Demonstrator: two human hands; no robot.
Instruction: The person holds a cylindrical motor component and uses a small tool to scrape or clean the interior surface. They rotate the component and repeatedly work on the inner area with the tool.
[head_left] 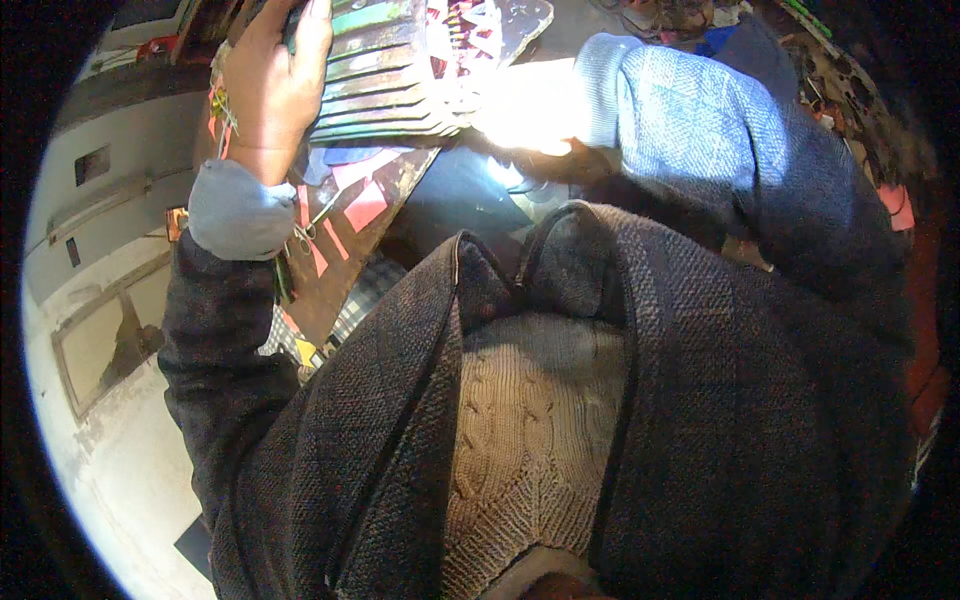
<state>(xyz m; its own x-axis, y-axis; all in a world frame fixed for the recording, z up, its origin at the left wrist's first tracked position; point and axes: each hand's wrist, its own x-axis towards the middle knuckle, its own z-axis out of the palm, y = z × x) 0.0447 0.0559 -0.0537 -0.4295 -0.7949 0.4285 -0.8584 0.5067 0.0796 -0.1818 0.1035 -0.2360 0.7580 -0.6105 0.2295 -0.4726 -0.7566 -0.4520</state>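
A green, finned motor casing (375, 75) lies under bright light at the top middle. White and red coil ends (465, 35) show at its right end. My left hand (272, 85) holds the casing's left end, its thumb against the fins. The tips of the other fingers run out of the picture at the top. My right hand (530, 105) is beside the coil ends, near the casing's lower right corner. Glare washes it out, so its fingers and anything in them cannot be made out.
Pink paper pieces (365, 207) and what looks like scissors (305, 236) lie on a brown board (335, 265) below the casing. Cluttered odds and ends fill the top right, with blue cloth (712, 42) among them. A pale wall (110, 240) stands at the left.
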